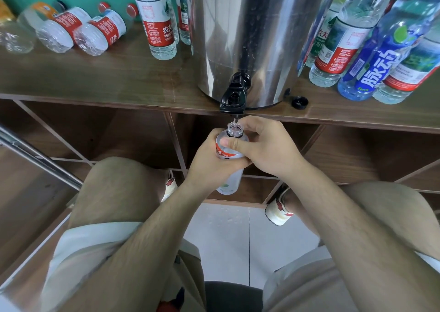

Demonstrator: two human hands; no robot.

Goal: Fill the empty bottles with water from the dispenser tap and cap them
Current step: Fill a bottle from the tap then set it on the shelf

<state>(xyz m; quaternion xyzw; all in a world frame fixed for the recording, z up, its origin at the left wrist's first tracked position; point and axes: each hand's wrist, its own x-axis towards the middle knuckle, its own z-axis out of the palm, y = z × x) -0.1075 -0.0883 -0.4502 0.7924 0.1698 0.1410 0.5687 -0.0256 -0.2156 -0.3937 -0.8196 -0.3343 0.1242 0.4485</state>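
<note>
– Khaki shorts and our two bare forearms come first, nearest to us. What do we see below them?

– Pale floor tiles and a white shoe under our right wrist. Then we reach the hands.

– What are they doing?

– Both grip the same thing. Our left hand wraps its fingers round the clear bottle from the left. Our right hand closes on it from the other side, thumb lying across the bottle's shoulder. The two hands touch each other.

– And where is the bottle?

– Between our palms, roughly upright, with its base hanging below the hands. It has no cap on, and its open neck sits just above our fingers, directly under the black tap. We see what looks like a thin thread of water between spout and neck.

– What lies beyond the hands?

– The tap juts out from a steel dispenser standing at the front edge of a wooden shelf. Up and to the right of our right hand, a loose black cap lies on that shelf beside the dispenser's base.

– And farther off?

– Past our left hand a red-labelled bottle stands upright, and more bottles lie on their sides farther left. Past our right hand stands a cluster of bottles, one with a blue label.
</note>
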